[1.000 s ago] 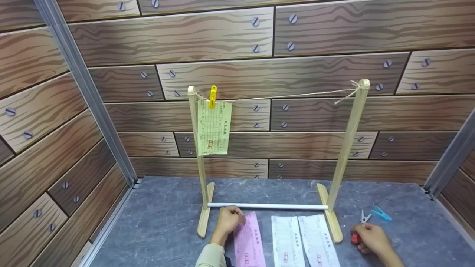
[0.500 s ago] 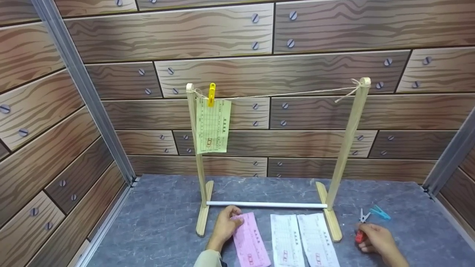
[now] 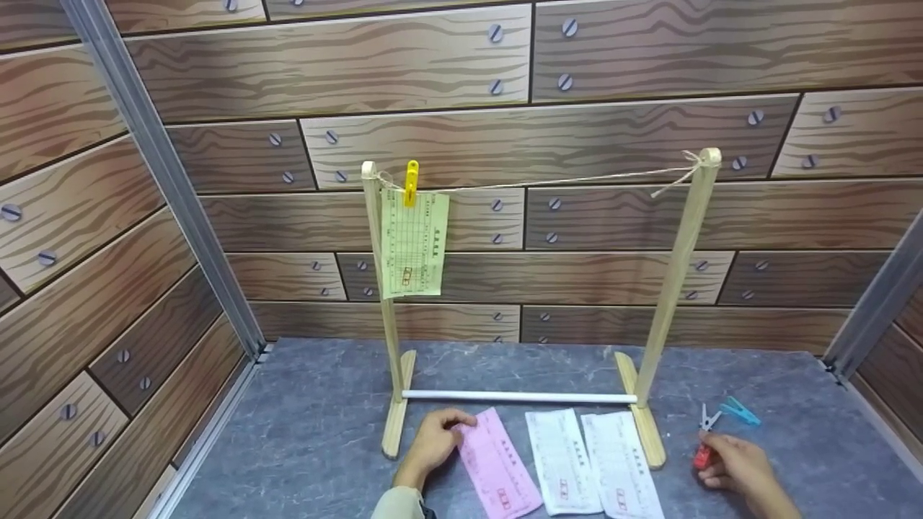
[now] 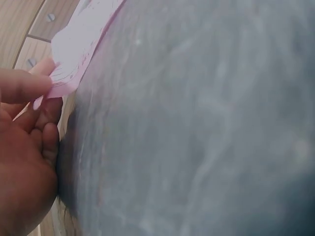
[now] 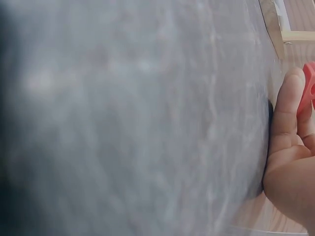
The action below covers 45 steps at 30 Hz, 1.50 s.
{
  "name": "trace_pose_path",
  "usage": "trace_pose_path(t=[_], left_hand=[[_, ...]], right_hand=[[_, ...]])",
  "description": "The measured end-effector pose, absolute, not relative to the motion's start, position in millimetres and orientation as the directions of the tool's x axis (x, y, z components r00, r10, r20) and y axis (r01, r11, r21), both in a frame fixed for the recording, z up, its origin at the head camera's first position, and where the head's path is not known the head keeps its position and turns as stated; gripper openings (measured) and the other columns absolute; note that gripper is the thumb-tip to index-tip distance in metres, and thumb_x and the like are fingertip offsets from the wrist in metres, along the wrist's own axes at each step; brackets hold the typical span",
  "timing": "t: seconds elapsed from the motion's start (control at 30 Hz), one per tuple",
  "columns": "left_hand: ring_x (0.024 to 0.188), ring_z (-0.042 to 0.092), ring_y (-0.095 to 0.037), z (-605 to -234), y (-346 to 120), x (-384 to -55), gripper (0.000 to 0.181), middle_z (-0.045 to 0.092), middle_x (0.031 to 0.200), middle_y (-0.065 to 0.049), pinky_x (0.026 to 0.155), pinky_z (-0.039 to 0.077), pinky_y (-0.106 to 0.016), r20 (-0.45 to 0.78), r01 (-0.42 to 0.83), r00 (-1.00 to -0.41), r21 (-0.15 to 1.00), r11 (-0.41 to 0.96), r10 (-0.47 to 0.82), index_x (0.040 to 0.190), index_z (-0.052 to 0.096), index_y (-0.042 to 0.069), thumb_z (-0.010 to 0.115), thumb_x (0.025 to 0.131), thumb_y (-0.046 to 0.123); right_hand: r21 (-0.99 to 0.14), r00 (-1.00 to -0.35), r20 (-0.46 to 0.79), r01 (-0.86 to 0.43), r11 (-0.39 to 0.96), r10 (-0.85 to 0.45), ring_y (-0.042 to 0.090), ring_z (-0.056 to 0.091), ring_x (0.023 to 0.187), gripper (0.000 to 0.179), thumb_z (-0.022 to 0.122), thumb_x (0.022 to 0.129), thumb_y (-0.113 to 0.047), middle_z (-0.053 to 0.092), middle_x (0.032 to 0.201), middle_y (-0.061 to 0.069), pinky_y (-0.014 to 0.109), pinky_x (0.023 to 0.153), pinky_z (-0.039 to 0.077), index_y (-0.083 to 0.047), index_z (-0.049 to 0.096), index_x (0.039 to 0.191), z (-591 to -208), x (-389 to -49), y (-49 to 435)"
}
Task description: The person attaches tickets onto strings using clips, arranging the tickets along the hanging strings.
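My left hand [image 3: 434, 441] pinches the upper left corner of a pink printed slip [image 3: 497, 465], which lies slanted, its lower end toward the right. The left wrist view shows thumb and fingers on that corner of the pink paper [image 4: 81, 54]. Two white printed slips [image 3: 564, 461] lie side by side to the right of it, the pink one's lower end close by. At the right, my right hand [image 3: 739, 465] holds a red clothespin [image 3: 702, 455] between thumb and fingers; part of the red clothespin [image 5: 308, 86] shows at the right wrist view's edge.
A wooden stand with posts [image 3: 678, 281], a white crossbar [image 3: 519, 396] and a string [image 3: 562, 182] rises behind the slips. From the string hangs a yellow-green slip [image 3: 414, 245] under a yellow clothespin [image 3: 411, 184]. Grey [image 3: 708, 417] and blue [image 3: 740, 411] clothespins lie beyond the right hand.
The pink slip has turned, its lower end swinging right toward the white slips. The left white slip's lower end has also shifted right. My right hand has moved slightly right with the red clothespin.
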<state>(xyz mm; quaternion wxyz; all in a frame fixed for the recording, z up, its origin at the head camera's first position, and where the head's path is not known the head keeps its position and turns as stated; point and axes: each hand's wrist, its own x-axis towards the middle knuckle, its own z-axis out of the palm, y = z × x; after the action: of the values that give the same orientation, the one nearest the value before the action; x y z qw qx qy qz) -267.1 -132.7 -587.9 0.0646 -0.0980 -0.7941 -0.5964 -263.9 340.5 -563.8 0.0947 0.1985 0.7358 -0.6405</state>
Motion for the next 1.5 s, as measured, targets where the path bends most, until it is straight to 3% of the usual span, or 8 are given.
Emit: trace_pose_path(t=[0.47,0.6,0.73,0.9,1.03,1.23,1.37,1.5], left_hand=[[0.077,0.052,-0.017,-581,-139,-267,0.023,0.062,0.085,-0.005,0.067,0.043,-0.026,0.255,0.261,-0.965,0.906,0.334,0.063,0.09,0.07,-0.001,0.063,0.073,-0.014],[0.081,0.053,-0.018,-575,-140,-266,0.042,0.06,0.092,-0.005,0.071,0.044,-0.03,0.284,0.285,-0.957,0.874,0.393,0.062,0.114,0.068,0.001,0.06,0.076,-0.017],[0.073,0.051,-0.014,-567,-138,-266,0.058,0.058,0.084,-0.001,0.066,0.044,-0.028,0.3,0.285,-0.954,0.873,0.396,0.026,0.135,0.058,0.0,0.06,0.08,-0.018],[0.07,0.054,-0.01,-560,-134,-266,0.037,0.064,0.08,-0.003,0.063,0.045,-0.025,0.345,0.328,-0.938,0.895,0.303,-0.004,0.119,0.063,-0.006,0.064,0.083,-0.017],[0.072,0.057,-0.009,-556,-131,-265,0.025,0.068,0.08,-0.002,0.066,0.046,-0.024,0.374,0.338,-0.926,0.881,0.332,-0.049,0.111,0.067,-0.004,0.068,0.087,-0.011],[0.069,0.055,-0.007,-548,-128,-265,0.027,0.068,0.075,0.002,0.064,0.045,-0.026,0.45,0.375,-0.889,0.822,0.429,-0.086,0.108,0.06,0.005,0.07,0.087,-0.009],[0.068,0.054,-0.008,-544,-126,-266,0.028,0.065,0.074,0.002,0.062,0.045,-0.025,0.532,0.43,-0.841,0.764,0.481,-0.095,0.091,0.056,0.009,0.068,0.083,-0.015],[0.069,0.055,-0.009,-540,-125,-265,0.026,0.065,0.078,-0.001,0.063,0.047,-0.025,0.557,0.461,-0.826,0.757,0.464,-0.089,0.08,0.063,0.008,0.067,0.081,-0.017]], right_hand=[[-0.912,-0.907,-0.382,0.401,0.09,0.176,0.015,0.065,0.058,0.031,0.055,0.101,-0.025,0.065,0.066,0.005,0.03,0.057,0.057,-0.005,0.064,0.08,-558,-263,337],[-0.909,-0.907,-0.384,0.404,0.104,0.176,0.015,0.065,0.058,0.032,0.055,0.101,-0.026,0.065,0.066,0.004,0.031,0.057,0.057,-0.005,0.065,0.079,-558,-263,339],[-0.91,-0.912,-0.376,0.396,0.12,0.163,0.015,0.065,0.06,0.031,0.054,0.102,-0.027,0.065,0.069,0.003,0.031,0.058,0.057,-0.006,0.064,0.081,-559,-263,340],[-0.912,-0.912,-0.376,0.395,0.106,0.164,0.016,0.065,0.061,0.029,0.053,0.103,-0.025,0.066,0.07,0.003,0.032,0.059,0.057,-0.007,0.061,0.083,-560,-262,340],[-0.912,-0.915,-0.37,0.39,0.126,0.159,0.016,0.066,0.062,0.026,0.054,0.103,-0.025,0.067,0.071,0.003,0.032,0.059,0.057,-0.006,0.062,0.088,-561,-263,338],[-0.911,-0.919,-0.358,0.383,0.151,0.167,0.018,0.067,0.063,0.03,0.055,0.102,-0.025,0.066,0.074,0.003,0.034,0.06,0.058,0.004,0.056,0.111,-558,-265,333],[-0.907,-0.921,-0.353,0.38,0.179,0.164,0.019,0.067,0.063,0.035,0.054,0.103,-0.024,0.066,0.075,0.004,0.035,0.06,0.058,0.007,0.05,0.119,-556,-265,329],[-0.909,-0.924,-0.35,0.374,0.183,0.152,0.02,0.067,0.064,0.037,0.054,0.104,-0.025,0.066,0.076,0.005,0.036,0.059,0.058,0.007,0.049,0.121,-551,-264,323]])
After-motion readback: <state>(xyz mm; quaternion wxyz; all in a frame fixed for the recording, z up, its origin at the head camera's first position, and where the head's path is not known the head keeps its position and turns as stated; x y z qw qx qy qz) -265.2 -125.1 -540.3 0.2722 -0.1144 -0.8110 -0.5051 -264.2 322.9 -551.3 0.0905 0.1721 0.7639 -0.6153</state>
